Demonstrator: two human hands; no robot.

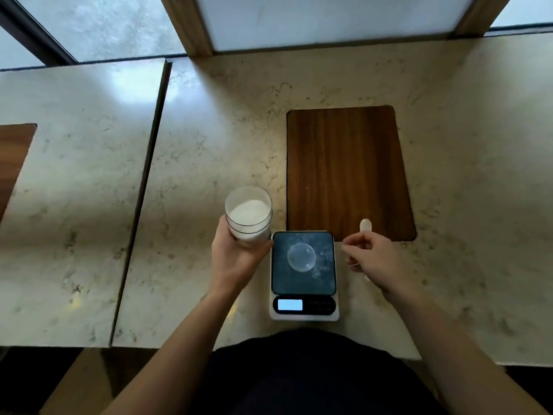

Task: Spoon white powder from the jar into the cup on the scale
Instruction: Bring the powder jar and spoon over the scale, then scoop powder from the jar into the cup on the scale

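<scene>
Beside scale (303,313), L hand (236,259) wraps jar (249,217), R hand (377,259) pinches spoon (365,226).

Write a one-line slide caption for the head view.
Left hand grips the powder jar beside the scale with its clear cup, while the right hand holds the spoon.
</scene>
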